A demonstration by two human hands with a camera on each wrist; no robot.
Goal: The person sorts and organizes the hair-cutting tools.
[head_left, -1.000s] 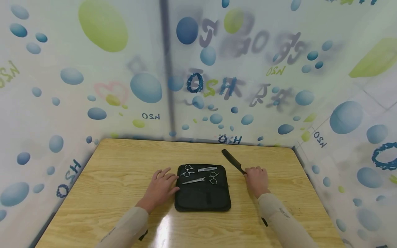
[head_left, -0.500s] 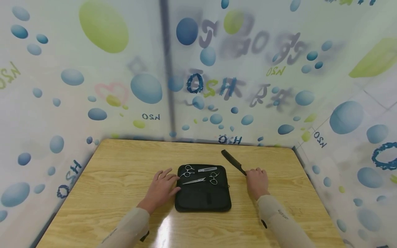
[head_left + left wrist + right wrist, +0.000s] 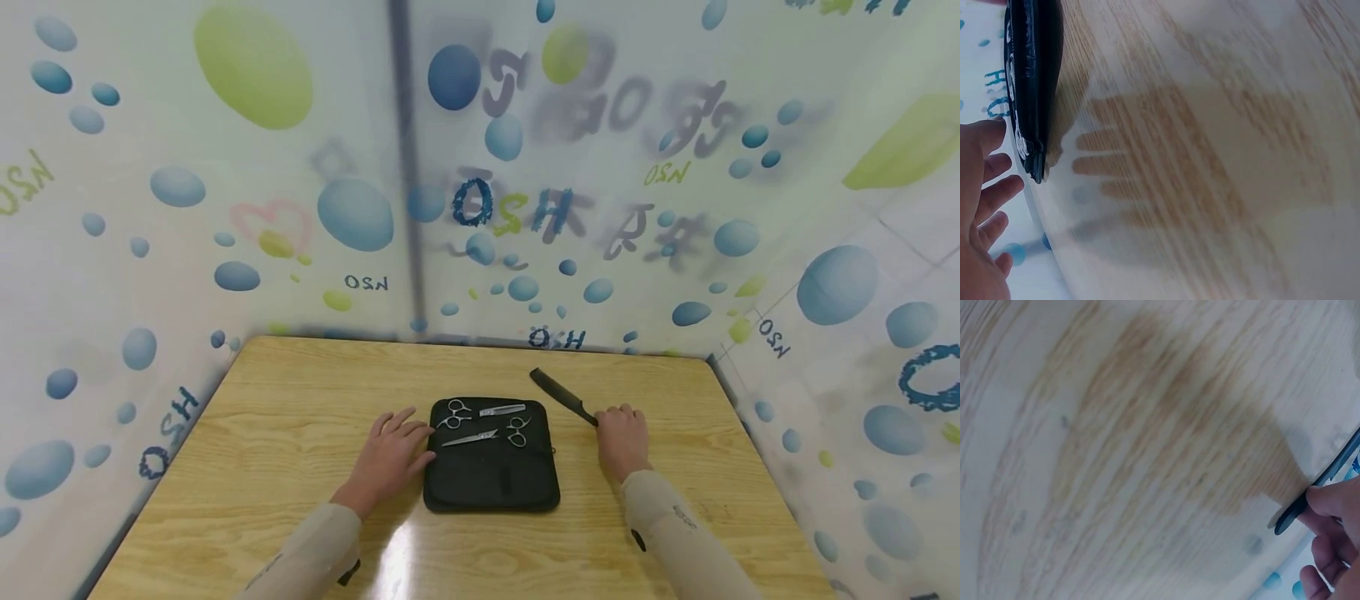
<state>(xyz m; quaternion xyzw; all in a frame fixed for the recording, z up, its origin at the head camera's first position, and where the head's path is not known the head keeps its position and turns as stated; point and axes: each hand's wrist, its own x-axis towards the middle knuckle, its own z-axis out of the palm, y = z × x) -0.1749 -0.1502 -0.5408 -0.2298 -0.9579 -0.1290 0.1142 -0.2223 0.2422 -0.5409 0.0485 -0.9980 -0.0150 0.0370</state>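
A black comb [image 3: 557,389] is pinched by its handle [image 3: 1291,514] between the thumb and fingers of my right hand [image 3: 623,442]; its toothed end points to the back left. My left hand [image 3: 386,458] lies with spread fingers at the left edge of a black case [image 3: 468,482], the thumb and fingertips right at its rim. Two pairs of silver scissors lie on the case's upper half, one with its slim blades [image 3: 470,438] pointing left, the other with a toothed blade [image 3: 502,410] at the top. In the left wrist view, the case [image 3: 1034,69] shows edge-on beside the fingers.
The wooden table [image 3: 300,400] reaches back to a white wall covering [image 3: 360,308] printed with blue and green bubbles. Similar covering closes off the left and right sides. Glare shows on the table near the left sleeve [image 3: 311,546].
The comb's far end has swung slightly left and down toward the case, pivoting at my right hand. My left hand, the case and the scissors have stayed in place.
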